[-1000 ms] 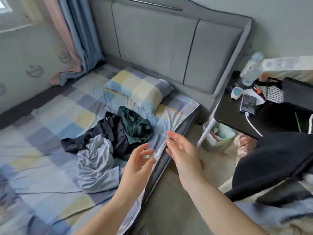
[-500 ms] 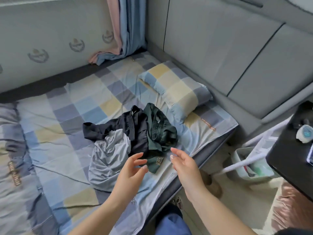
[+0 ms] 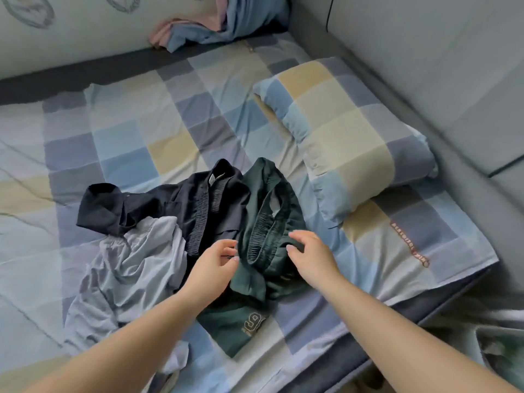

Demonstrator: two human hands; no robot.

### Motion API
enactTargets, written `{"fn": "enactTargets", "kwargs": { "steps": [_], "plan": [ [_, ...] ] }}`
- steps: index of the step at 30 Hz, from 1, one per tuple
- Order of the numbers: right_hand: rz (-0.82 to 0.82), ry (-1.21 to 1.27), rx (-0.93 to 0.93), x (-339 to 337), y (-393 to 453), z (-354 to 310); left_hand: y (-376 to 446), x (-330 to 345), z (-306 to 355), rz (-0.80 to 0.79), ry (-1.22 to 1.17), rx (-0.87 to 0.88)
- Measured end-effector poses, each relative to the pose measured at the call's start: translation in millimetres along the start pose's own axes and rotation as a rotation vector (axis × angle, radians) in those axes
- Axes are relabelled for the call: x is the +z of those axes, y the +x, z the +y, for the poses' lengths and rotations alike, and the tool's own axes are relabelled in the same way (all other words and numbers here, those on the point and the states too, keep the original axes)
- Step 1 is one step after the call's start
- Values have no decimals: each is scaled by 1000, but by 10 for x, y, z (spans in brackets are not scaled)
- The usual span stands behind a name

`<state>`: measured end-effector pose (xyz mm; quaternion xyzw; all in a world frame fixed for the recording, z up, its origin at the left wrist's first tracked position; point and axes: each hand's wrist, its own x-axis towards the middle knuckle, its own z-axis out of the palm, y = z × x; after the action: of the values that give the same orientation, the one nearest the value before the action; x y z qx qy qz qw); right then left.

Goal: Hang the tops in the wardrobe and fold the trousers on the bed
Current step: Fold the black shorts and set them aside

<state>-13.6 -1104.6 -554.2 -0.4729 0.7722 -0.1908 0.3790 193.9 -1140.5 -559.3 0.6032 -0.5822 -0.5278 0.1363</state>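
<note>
A heap of clothes lies on the checked bed sheet (image 3: 136, 137). Dark green trousers (image 3: 269, 199) with an elastic waistband and a printed logo lie at the right of the heap. Black trousers (image 3: 175, 205) lie beside them to the left, and a light grey garment (image 3: 127, 262) spreads at the front left. My left hand (image 3: 211, 268) hovers over the seam between the black and green trousers, fingers loosely bent, holding nothing. My right hand (image 3: 310, 255) is over the green trousers' right side, fingertips at the fabric, with no clear grip.
A checked pillow (image 3: 343, 137) lies right of the heap against the grey padded headboard (image 3: 425, 66). Pink and blue curtain ends (image 3: 215, 26) bunch at the far corner by the wall. The bed's edge (image 3: 397, 321) runs along the lower right.
The view has swung left and down onto the bed. Both hands have moved forward from the bed's edge to the green trousers.
</note>
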Motion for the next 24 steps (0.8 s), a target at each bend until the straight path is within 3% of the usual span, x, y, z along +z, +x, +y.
{"fn": "enactTargets", "kwargs": {
  "steps": [7,12,21,24],
  "plan": [
    [-257,-481,-181,482,1393,683,1499,603,-371,88,6,31],
    [-391,-746,-388,701,1862,904,2155,852,-386,122,42,63],
    [-303,-1086,-547,665,1867,1073,2312,1063,-552,121,513,102],
    [-296,-1200,-520,402,1753,1078,2185,938,-543,221,561,119]
  ]
}}
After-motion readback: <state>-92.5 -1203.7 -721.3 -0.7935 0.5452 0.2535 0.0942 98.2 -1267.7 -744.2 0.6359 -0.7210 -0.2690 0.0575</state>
